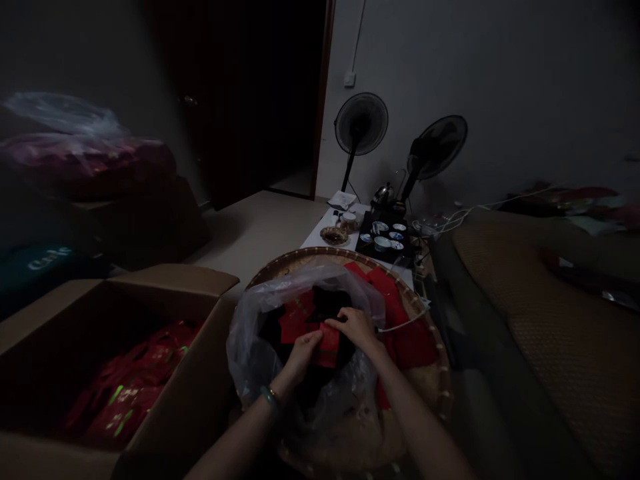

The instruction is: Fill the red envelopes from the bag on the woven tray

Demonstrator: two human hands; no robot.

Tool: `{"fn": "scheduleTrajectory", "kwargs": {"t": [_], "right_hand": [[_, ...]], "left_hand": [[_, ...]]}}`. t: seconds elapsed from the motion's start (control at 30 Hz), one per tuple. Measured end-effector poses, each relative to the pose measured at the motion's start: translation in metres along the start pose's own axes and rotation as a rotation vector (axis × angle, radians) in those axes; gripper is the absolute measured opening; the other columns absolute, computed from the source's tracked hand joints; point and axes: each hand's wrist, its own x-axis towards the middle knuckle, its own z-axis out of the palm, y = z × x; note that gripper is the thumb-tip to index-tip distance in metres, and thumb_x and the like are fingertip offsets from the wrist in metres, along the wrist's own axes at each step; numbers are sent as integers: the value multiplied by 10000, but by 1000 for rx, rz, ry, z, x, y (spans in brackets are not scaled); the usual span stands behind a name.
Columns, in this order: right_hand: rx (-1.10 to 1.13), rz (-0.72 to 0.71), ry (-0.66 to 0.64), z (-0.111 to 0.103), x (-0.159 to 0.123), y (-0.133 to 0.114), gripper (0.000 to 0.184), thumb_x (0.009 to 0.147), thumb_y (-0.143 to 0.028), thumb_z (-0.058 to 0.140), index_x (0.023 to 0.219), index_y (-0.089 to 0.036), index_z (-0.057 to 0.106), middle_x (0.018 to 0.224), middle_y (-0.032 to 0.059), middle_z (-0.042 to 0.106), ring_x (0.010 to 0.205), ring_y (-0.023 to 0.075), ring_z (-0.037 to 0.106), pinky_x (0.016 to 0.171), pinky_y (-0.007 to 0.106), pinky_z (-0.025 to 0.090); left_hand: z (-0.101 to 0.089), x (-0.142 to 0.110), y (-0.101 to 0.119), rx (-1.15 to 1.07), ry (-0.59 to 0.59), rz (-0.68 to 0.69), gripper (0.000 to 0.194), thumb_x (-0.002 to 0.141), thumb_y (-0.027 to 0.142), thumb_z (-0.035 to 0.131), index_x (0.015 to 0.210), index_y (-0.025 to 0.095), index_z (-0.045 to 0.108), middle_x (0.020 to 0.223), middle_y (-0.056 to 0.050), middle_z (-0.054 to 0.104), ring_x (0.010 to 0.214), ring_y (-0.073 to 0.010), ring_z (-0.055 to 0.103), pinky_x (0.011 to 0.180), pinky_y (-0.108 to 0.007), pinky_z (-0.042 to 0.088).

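Pinching a small red piece point(329, 353) at its upper edge, your left hand point(301, 355) and right hand point(357, 327) have fingertips closed on it; it lies between and just below them, at the open plastic bag's point(250, 333) mouth. Bag contents: more red and black material point(295, 325). Bag sits in a round basket point(443, 380), red items point(410, 340) beside it. Open cardboard box point(175, 400), to your left: shiny red packages point(137, 383) inside.

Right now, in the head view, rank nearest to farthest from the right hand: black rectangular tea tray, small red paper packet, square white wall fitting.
1. Small red paper packet: left, at the right hand.
2. Black tea tray: ahead, past the round woven basket.
3. White wall fitting: farthest, high ahead.
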Motion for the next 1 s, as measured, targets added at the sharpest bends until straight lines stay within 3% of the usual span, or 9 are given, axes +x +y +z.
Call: {"fn": "scheduleTrajectory", "kwargs": {"t": [0.33,0.53,0.83,1.0], "right_hand": [[30,-13,16,7,-1,5,422,697,-619,540,730,-211,639,744,40,680,704,185,611,554,245,324],[70,10,-11,8,-2,3,430,683,-633,539,719,-218,644,727,38,681,689,187,610,534,242,314],[337,48,-102,22,7,15,472,692,-635,503,630,-192,652,615,6,649,599,145,577,511,220,324],[344,100,-51,12,9,20,508,735,-629,442,612,-176,634,565,-3,611,553,129,549,494,219,308]], "left_hand": [[7,-4,8,62,33,12,341,574,432,723,679,111,678,586,-22,635,516,-110,514,536,-217,368],[10,-6,14,104,123,45,289,559,393,722,597,111,672,508,1,594,463,-87,458,498,-205,344],[6,-2,14,254,213,143,239,548,353,701,556,115,682,476,2,577,461,-90,433,469,-201,316],[2,-2,13,261,230,135,235,552,346,705,604,117,702,518,-4,605,486,-97,461,485,-201,335]]}}
